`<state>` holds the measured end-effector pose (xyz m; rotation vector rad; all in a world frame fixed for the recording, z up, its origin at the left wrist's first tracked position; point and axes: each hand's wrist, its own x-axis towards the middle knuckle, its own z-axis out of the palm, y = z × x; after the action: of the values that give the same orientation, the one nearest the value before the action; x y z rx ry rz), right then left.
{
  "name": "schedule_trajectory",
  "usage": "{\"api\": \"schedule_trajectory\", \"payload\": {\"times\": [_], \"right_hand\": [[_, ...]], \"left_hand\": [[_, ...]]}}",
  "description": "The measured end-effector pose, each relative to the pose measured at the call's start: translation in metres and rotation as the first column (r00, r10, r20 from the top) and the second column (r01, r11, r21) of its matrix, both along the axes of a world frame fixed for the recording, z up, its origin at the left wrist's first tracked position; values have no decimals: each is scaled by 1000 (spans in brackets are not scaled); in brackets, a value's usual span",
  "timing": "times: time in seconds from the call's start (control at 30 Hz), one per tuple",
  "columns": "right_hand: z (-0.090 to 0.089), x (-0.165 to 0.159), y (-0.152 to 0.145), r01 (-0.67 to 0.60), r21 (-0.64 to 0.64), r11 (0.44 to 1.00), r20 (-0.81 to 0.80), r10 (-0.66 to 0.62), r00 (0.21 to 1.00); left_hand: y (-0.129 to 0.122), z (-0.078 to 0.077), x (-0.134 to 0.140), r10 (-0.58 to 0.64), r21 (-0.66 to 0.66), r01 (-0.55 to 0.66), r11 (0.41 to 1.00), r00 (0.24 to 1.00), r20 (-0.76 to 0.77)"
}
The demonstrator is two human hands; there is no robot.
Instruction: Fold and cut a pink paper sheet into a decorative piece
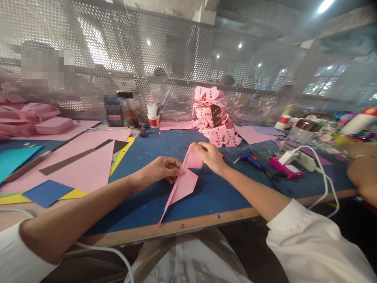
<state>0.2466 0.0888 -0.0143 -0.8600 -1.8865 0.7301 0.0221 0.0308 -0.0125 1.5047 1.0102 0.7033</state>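
A folded pink sheet of paper (185, 184) stands tilted over the blue table mat (141, 204), its long narrow tip reaching down to the table's front edge. My left hand (160, 169) pinches the paper's left edge about midway. At the top end, my right hand (210, 156) grips it between thumb and fingers. Behind my hands rises a stack of pink folded paper pieces (210, 114) with blue and dark dots. A blue glue gun (250, 158) lies on the mat to the right of my right hand.
Pink, yellow, brown and blue sheets (88, 169) cover the left side. At the back stand a paper cup (153, 118) and a dark drink jar (131, 112). A pink power strip (286, 168) with a white cable (322, 173) lies right. Another person's arm (363, 169) rests far right.
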Motion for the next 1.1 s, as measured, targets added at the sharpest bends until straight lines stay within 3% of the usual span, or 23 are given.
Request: {"api": "schedule_trajectory", "payload": {"times": [0.2,0.37,0.57,0.7,0.93,1.1], "right_hand": [[1,1,2,-5,-49,999,-106,-1,994],[0,-2,2,-123,-213,969,-214,76,974],[-5,-11,-9,-172,-263,949,-32,170,985],[-11,-16,-11,-224,-263,938,1,232,973],[-13,-14,-7,-187,-209,960,-25,186,982],[-8,-12,-12,-123,-143,982,-42,118,992]], "left_hand": [[-2,4,1,89,22,-91,996,994,55],[5,2,-3,242,76,-256,964,957,159],[8,4,-4,347,97,-381,920,903,255],[6,6,-3,345,90,-379,921,902,260],[5,4,-3,253,30,-265,964,943,218],[7,3,-4,299,28,-316,948,921,250]]}}
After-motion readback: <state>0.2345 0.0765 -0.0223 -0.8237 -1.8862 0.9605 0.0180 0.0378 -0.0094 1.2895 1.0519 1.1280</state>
